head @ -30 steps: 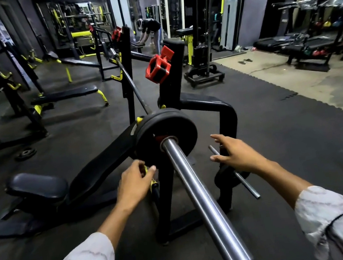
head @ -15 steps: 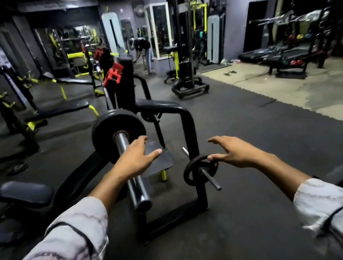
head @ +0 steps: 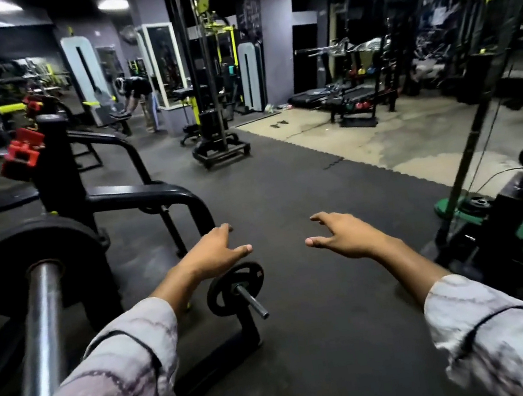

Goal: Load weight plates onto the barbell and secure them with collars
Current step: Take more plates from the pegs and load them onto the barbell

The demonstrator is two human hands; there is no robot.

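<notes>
Both sets of fingers spread loosely and holding nothing: left hand (head: 214, 254) and right hand (head: 344, 236) out in front, palms down, well apart from each other, over bare black floor mat (head: 325, 341). Nearest to the left hand, just below and slightly toward the body: one small plate (head: 223, 295) parked on a short storage peg (head: 252, 302) of the rack (head: 186, 202), peg end aimed toward the camera and to the right. Not touching yet. Farther left, one barbell sleeve (head: 41, 332), long axis running from the lower left edge up and away, with one large black plate (head: 56, 242) already seated at its inner end. No collar on the sleeve. Beyond that plate, on the upright: one red collar (head: 22, 152); a second red shape (head: 32, 105) behind, probably another collar, too blurred to be sure. Likely next: left hand down onto the small plate, then across to the sleeve at left. Right hand farther off, on the side away from the bar.
</notes>
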